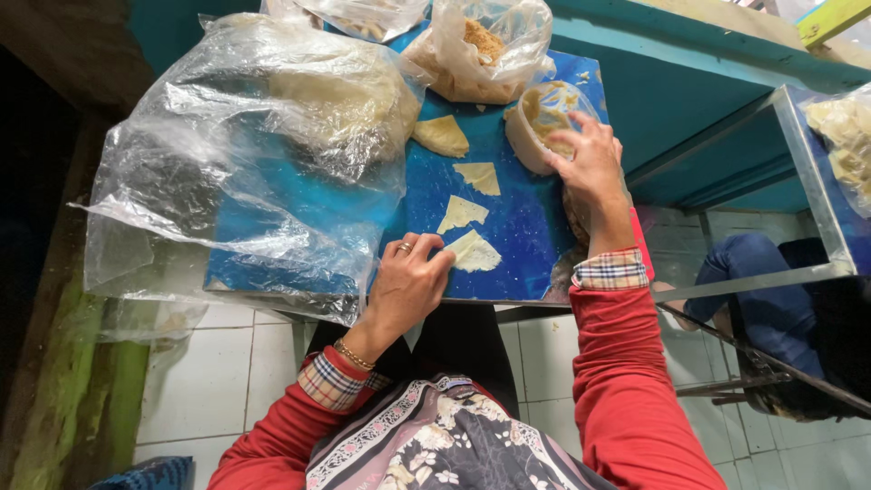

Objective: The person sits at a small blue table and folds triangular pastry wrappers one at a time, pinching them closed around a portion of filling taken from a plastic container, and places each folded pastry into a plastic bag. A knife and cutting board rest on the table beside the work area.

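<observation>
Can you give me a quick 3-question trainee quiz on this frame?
1. True or false: the left hand rests on a folded wrapper near the front edge of the blue board.
2. What does the right hand touch? A) the large clear plastic bag B) the small round bowl C) the metal frame
3. How many pale wrapper pieces lie flat on the board, not counting what is in bags or the bowl?

Key
1. True
2. B
3. Four: one under the left hand's fingers, two triangular ones above it, and a folded one farthest up.
</observation>
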